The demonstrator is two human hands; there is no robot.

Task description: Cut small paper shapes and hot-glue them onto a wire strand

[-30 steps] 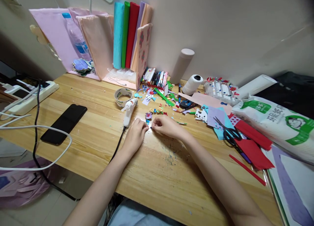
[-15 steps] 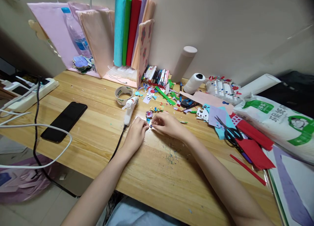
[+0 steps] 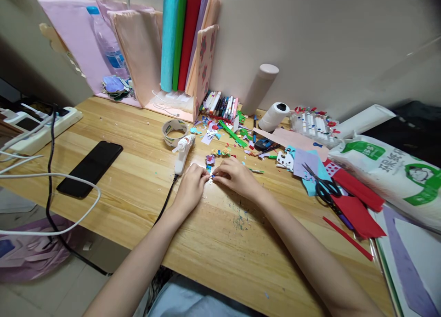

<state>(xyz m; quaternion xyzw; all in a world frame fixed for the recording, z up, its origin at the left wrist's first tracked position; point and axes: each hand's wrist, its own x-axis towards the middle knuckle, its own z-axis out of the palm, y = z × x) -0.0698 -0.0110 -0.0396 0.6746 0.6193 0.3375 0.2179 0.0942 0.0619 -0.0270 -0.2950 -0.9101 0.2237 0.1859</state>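
Note:
My left hand and my right hand meet closely over the middle of the wooden table, fingertips pinched. Between them shows a tiny blue piece, pinched in my right fingers; its kind is too small to make out. What my left fingertips hold is hidden. Just beyond the hands lie a small purple paper flower and little yellow flowers. Left of them rests a white hot glue gun, its black cord trailing toward me, with a roll of tape behind it.
Paper scraps and markers lie toward the wall. Scissors rest on coloured paper at the right, near a tissue pack. A black phone and a white cable are at the left. Crepe paper rolls stand in a holder.
The hands stay in nearly the same place; the right fingers have shifted slightly around the tiny blue piece. The whole view has moved a little.

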